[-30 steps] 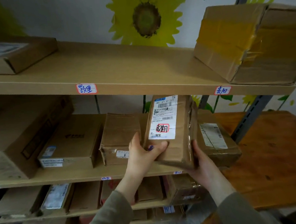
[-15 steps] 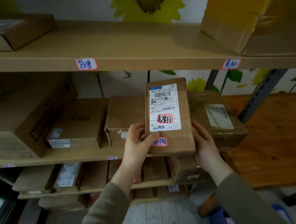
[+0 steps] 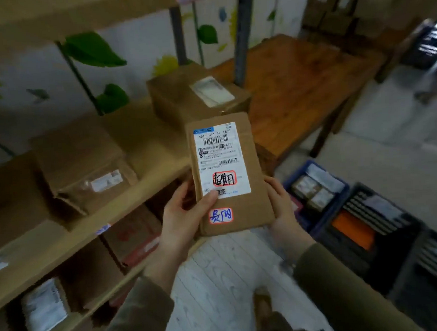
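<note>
I hold a flat brown cardboard parcel (image 3: 251,209) upright in front of me, away from the shelf. Its face carries a white shipping label with a red-framed handwritten sticker, and a second red-framed sticker with blue writing sits below. My left hand (image 3: 182,219) grips the parcel's left edge, thumb pressed on the label's lower corner. My right hand (image 3: 279,202) holds the right edge from behind, with most of its fingers hidden by the parcel.
A wooden shelf (image 3: 137,204) runs along the left with several cardboard boxes (image 3: 82,159) on it and more below. A brown wooden table (image 3: 300,87) stands behind the parcel. Blue and black crates (image 3: 320,197) with packages sit on the floor at right.
The parcel has come off the shelf and toward me, held in both hands. The view has swung down and to the right, bringing the floor and crates into sight.
</note>
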### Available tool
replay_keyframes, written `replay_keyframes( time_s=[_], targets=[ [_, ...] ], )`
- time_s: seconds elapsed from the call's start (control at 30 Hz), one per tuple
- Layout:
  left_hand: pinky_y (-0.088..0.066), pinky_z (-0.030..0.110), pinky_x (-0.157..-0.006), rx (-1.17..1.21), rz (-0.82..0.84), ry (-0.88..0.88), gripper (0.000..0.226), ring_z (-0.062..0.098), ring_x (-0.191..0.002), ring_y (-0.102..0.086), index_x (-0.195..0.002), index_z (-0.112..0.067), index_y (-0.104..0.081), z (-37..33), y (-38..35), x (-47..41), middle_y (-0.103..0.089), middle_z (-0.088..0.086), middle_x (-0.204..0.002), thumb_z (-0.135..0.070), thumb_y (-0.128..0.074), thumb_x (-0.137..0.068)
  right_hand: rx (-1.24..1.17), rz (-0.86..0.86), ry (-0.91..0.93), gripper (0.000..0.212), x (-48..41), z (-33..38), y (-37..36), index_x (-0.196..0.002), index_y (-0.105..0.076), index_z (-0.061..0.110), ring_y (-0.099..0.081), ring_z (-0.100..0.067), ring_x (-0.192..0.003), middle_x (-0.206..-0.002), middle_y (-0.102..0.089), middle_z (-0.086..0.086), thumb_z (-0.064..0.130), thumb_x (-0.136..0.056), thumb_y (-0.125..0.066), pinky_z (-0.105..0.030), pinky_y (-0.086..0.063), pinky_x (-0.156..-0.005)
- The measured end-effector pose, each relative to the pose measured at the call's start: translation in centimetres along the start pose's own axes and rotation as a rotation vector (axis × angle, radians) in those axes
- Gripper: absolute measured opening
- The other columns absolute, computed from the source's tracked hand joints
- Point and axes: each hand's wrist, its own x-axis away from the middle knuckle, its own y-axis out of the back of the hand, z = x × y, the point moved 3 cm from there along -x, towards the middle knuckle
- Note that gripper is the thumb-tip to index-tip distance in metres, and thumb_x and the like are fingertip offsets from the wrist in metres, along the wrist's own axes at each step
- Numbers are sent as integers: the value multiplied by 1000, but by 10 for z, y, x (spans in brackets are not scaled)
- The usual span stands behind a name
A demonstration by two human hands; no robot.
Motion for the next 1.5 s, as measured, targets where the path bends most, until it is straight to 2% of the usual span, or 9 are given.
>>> replay_keyframes(
  time_s=[0.17, 0.33, 0.5, 0.63, 0.8, 0.97, 1.17, 1.3, 1.5],
  targets=[
    [-56, 44, -83, -86, 231, 139, 52, 23, -90, -71, -125, -25, -52, 31, -81, -1, -69, 4, -111, -25, -71, -76, -34, -240, -3, 11, 25, -7, 92, -92, -59, 23, -64, -19, -83, -97, -65, -7, 19, -95, -49, -31, -54, -71],
    [-60, 31, -70, -148, 395, 141, 45, 18, -87, -70, -121, -29, -51, 55, -178, 0, -68, -1, -106, -20, -69, -81, -87, -375, 0, 25, 32, -4, 190, -111, -62, 10, -67, -22, -90, -100, -69, -6, 26, -95, -51, -33, -56, -76],
    [-59, 25, -67, -180, 528, 193, 50, 24, -96, -66, -130, -20, -47, 90, -297, 6, -63, 8, -115, -13, -65, -84, -202, -406, -68, 52, 34, 11, 301, -117, -63, 16, -67, -28, -101, -110, -70, -11, 54, -89, -42, -45, -51, -92],
    [-58, 21, -61, -218, 603, 241, 39, 17, -85, -67, -121, -21, -52, 124, -393, 17, -66, 4, -105, -10, -64, -85, -242, -390, -54, 64, 44, 24, 394, -125, -57, 17, -65, -31, -105, -116, -67, -12, 59, -77, -50, -46, -50, -93],
    [-56, 35, -79, -326, 645, 299, 47, 25, -97, -66, -130, -11, -46, 168, -488, 23, -61, 11, -120, -15, -63, -86, -189, -522, -73, 31, 52, 29, 492, -109, -61, 9, -71, -16, -80, -98, -71, -8, 27, -84, -63, -25, -56, -65],
    [-54, 27, -70, -409, 730, 393, 28, 15, -86, -64, -117, -16, -47, 214, -570, 22, -61, 5, -107, -18, -57, -91, -182, -682, -140, 15, 41, 21, 577, -96, -65, 16, -68, -19, -83, -93, -71, -5, 27, -90, -58, -32, -55, -78],
    [-55, 27, -71, -553, 828, 491, 37, 15, -89, -66, -129, -16, -47, 297, -668, 7, -64, -1, -104, -23, -54, -93, -174, -806, -287, 17, 8, -15, 679, -93, -59, 29, -66, -20, -94, -103, -68, -3, 38, -96, -45, -36, -54, -81],
    [-52, 24, -71, -693, 872, 494, 40, 11, -86, -62, -133, -13, -45, 373, -730, -2, -60, -3, -103, -25, -50, -95, -193, -916, -367, 23, -17, -58, 751, -110, -57, 24, -66, -21, -95, -107, -67, -5, 38, -97, -44, -38, -55, -82],
    [-46, 23, -71, -874, 859, 455, 33, 10, -84, -57, -125, -9, -47, 527, -794, -25, -60, 2, -109, -24, -47, -96, -246, -946, -449, 27, -69, -161, 865, -119, -51, 21, -62, -10, -79, -91, -62, 3, 35, -99, -39, -23, -50, -59]
  ],
)
